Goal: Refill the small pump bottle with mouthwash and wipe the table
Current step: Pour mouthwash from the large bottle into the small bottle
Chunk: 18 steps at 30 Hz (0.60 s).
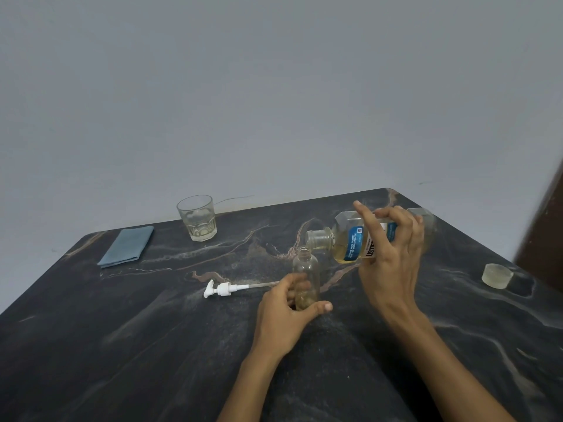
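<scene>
Left hand (285, 312) grips the upright small bottle (306, 271) on the table (122, 345); right hand (393, 254) grips the mouthwash (350, 242), tipped, mouth over its neck.

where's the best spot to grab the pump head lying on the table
Probably pinch the white collar of the pump head from above, fingers on its two long sides. It lies flat on the table, nozzle left, thin dip tube trailing right toward the left hand; the tube looks too thin.

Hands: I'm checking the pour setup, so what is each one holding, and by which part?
Left hand grips the small pump bottle around its lower body. Right hand holds the tilted mouthwash bottle around its labelled middle.
</scene>
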{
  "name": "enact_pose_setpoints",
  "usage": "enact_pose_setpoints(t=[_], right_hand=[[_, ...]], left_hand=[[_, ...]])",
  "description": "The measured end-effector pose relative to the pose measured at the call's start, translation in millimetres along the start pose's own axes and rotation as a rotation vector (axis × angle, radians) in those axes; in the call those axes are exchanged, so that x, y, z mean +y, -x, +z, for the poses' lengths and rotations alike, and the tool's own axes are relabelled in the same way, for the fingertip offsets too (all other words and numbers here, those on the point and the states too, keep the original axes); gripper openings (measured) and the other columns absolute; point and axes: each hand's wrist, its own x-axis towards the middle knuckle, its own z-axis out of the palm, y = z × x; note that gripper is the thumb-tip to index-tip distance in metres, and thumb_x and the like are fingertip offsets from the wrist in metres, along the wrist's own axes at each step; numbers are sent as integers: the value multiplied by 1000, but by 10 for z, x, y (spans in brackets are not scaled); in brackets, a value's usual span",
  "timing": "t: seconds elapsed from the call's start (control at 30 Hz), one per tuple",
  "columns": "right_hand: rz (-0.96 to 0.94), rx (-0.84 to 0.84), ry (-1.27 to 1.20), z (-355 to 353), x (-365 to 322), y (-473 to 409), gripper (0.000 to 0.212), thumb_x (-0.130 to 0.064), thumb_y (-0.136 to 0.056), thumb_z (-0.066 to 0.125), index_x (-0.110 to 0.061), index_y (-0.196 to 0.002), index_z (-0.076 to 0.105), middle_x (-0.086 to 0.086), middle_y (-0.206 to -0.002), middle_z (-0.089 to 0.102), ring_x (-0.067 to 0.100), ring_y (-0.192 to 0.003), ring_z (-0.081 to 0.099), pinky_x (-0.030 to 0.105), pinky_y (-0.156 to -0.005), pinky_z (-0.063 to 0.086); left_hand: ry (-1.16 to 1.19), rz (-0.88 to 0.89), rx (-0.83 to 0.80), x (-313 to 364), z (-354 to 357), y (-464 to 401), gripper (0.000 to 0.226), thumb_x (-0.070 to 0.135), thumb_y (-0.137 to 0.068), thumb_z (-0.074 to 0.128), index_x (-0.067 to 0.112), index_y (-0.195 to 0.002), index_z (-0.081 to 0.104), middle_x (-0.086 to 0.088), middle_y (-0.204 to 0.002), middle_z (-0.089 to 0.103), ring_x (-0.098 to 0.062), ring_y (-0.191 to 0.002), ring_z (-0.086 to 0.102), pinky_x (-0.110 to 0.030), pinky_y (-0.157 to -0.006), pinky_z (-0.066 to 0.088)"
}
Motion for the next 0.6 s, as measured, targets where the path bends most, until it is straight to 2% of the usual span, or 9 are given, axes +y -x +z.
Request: enact_pose_setpoints(t=[0.1,0.27,0.37,0.5,0.6], right_hand=[[-2,1,-2,-1,1,-3,102,16,-53,80,-29,-134,38,5,-121,33,26,-122,34,46,-111,19],[-3,9,2,-8,-2,-7,101,18,-53,78,-29,-133,38,4,-120,33,26,-121,35,43,-112,17],[1,4,1,-13,-6,-7,101,18,-53,78,-29,-133,38,4,-120,33,26,-122,34,41,-113,14],[-10,12,10,-18,-9,-9,100,18,-54,78,-28,-133,38,4,-120,33,26,-121,33,49,-110,23],[-12,6,13,-21,-6,-12,101,17,-53,79,-29,-133,37,4,-121,32,25,-122,32,47,-111,20]], left_hand=[[-8,-8,-7,8,-2,-1,73,63,-49,76,39,-114,54,22,-101,65,17,-93,58,-2,-71,46],[12,-7,-6,11,3,-3,84,63,-48,77,28,-121,57,23,-100,64,18,-93,58,-1,-71,44],[10,-17,-2,6,4,-4,88,64,-46,76,27,-123,57,22,-101,64,13,-93,60,-3,-72,46],[8,-24,-4,2,2,-6,89,63,-47,77,25,-124,56,20,-106,65,10,-95,61,-3,-73,46],[15,-22,-7,11,3,-1,91,63,-46,77,24,-125,56,21,-105,64,15,-93,59,-2,-72,45]])
